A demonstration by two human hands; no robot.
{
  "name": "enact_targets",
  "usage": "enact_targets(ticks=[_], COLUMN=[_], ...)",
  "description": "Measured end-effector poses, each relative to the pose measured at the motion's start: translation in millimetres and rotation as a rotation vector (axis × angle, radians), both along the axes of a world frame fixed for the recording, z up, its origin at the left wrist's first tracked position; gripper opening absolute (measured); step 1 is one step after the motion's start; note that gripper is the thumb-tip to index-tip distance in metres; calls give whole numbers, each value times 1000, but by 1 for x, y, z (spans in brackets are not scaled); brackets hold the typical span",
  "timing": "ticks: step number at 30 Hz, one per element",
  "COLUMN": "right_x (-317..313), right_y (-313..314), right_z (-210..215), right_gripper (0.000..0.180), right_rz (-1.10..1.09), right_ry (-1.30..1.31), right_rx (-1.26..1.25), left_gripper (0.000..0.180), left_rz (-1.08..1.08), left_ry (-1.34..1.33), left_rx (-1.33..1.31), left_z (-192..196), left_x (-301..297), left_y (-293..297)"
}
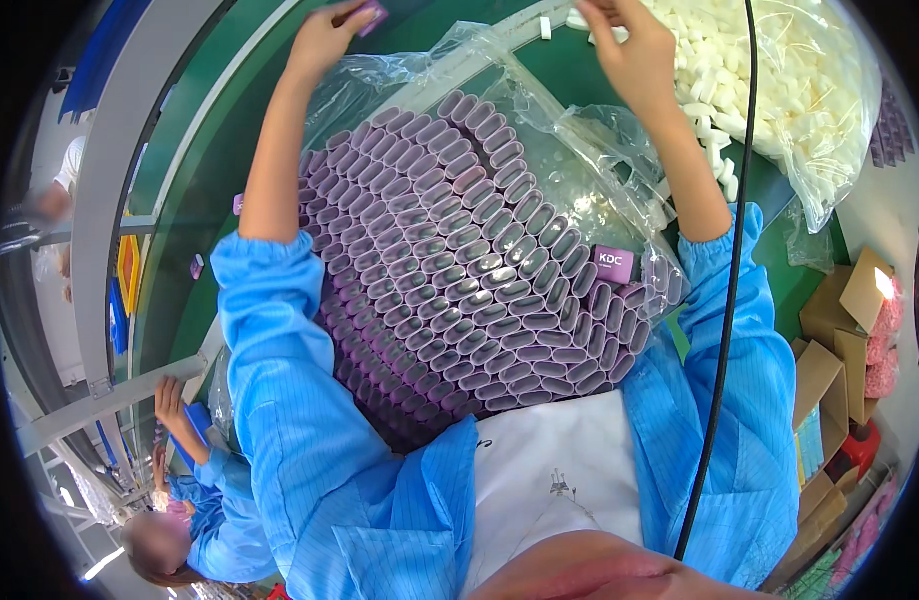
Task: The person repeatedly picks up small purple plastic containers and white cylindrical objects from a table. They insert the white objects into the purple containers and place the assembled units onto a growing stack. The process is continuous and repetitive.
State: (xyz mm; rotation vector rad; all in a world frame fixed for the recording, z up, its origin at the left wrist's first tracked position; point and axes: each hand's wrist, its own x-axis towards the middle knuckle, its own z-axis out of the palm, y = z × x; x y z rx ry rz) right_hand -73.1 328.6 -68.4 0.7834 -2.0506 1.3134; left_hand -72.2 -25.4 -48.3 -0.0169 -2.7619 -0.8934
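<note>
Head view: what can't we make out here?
Right hand, head view: whether it pinches anything; fingertips run into the top edge.
Purple piece in the left hand, head view: its full shape; the fingers cover part.
Purple shells, head view: some along the left side; left sleeve covers them.
White pieces, head view: lower ones, buried under others.

A green table (568, 75) is largely covered by purple oval shells (470, 265), packed in rows with open ends up. They are bordered by crumpled clear plastic (610, 130); at the upper right, white pieces (725, 70) are heaped in a clear bag (820, 195).
</note>
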Motion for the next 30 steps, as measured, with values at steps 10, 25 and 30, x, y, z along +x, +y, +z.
enact_targets(ticks=[10, 25, 30], right_x=[-32, -30, -20], right_y=[7, 7, 10], right_z=[-36, -52, -44], right_gripper=[15, 19, 20], right_rz=[-397, 111, 131], right_ry=[136, -143, -203], right_rx=[520, 509, 560], left_gripper=[27, 26, 30], left_rz=[107, -410, -363], left_ry=[591, -439, -357], left_rx=[-635, -22, -6], left_z=[-23, 15, 16], left_x=[17, 66, 65], left_y=[4, 92, 85])
